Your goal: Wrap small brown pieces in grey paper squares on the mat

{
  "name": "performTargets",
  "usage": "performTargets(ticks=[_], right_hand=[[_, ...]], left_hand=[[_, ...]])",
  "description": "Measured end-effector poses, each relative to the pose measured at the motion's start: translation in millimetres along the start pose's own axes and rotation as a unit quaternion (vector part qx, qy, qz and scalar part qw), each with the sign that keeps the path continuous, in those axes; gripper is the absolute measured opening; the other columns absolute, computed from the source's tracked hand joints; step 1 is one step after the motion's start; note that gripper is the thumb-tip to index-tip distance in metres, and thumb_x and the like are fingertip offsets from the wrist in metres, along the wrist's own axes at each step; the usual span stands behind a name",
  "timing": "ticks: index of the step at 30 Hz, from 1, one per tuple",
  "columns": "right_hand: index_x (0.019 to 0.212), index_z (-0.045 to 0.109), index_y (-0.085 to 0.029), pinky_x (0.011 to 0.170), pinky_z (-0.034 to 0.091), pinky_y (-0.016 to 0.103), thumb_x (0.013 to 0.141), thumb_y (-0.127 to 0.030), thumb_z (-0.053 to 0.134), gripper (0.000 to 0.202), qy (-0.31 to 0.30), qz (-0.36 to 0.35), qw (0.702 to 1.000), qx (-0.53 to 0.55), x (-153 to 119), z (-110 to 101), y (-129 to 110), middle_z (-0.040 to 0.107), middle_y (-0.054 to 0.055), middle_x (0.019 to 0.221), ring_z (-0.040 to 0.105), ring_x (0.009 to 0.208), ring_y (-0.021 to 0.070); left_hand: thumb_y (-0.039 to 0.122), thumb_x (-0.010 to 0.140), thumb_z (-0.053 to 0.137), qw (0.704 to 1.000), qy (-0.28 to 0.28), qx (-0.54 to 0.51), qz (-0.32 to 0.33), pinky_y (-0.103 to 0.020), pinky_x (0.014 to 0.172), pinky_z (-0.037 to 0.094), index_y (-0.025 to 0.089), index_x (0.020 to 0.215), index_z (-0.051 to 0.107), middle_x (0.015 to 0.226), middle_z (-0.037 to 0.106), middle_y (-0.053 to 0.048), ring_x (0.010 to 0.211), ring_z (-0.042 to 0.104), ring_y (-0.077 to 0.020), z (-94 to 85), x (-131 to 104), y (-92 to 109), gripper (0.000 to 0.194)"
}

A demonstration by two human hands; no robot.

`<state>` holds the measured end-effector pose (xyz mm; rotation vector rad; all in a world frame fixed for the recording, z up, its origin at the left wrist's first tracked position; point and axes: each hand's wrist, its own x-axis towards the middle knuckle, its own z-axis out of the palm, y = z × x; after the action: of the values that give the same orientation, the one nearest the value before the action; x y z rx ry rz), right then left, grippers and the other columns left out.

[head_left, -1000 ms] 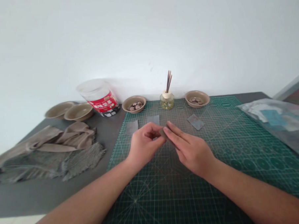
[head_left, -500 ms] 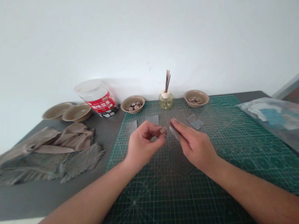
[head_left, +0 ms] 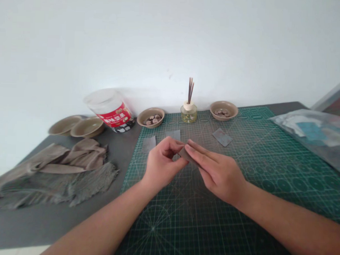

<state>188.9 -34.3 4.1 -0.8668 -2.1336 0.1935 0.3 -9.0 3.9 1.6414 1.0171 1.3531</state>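
My left hand (head_left: 163,163) is closed in a pinch on a small brown wooden piece, now almost wholly hidden behind fingers and sheet. Against it my right hand (head_left: 222,175) presses a folded or bent grey sheet of sandpaper (head_left: 189,157), held flat under its outstretched fingers. Both hands meet above the green cutting mat (head_left: 177,225), which looks dusty under them. Beyond them lie more grey sandpaper pieces: one on the right (head_left: 222,137), one at the left (head_left: 149,144) and another (head_left: 173,135) beside it.
Two bowls, left (head_left: 151,118) and right (head_left: 223,110), hold small brown rounds. A reed diffuser (head_left: 189,112) stands between them. Further left are a clear jar with a red label (head_left: 115,115), two stacked-looking bowls (head_left: 87,128) and crumpled cloths (head_left: 58,171). A plastic bag (head_left: 316,134) lies right.
My right hand has moved left with the sandpaper, closing the gap to my left hand. The sheet now covers the wooden piece, which showed between the left fingertips before.
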Motion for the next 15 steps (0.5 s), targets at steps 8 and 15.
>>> performTargets(ticks=[8,15], right_hand=[[0.149,0.047,-0.021,0.11,0.049,0.037,0.096,-0.01,0.046,0.054,-0.012,0.035,0.999,0.001,0.8,3.3,7.1,0.055,0.007,0.146,0.057,0.13,0.0202],[0.145,0.051,-0.024,0.111,0.049,0.037,0.094,-0.007,0.046,0.054,0.027,0.087,0.996,0.008,2.8,1.6,11.6,0.059,0.004,0.142,0.058,0.129,0.0194]], left_hand=[[0.011,0.074,0.072,1.0,0.002,-0.008,-0.002,-0.027,0.069,0.055,0.02,0.072,0.046,0.083,0.069,-0.003,0.077,0.066,-0.0146,0.3,-2.0,1.2,0.028],[0.014,0.077,0.072,1.0,-0.001,-0.011,0.003,-0.03,0.073,0.056,0.02,0.075,0.049,0.086,0.069,-0.004,0.081,0.067,-0.0164,-0.6,-1.8,-1.0,0.024]])
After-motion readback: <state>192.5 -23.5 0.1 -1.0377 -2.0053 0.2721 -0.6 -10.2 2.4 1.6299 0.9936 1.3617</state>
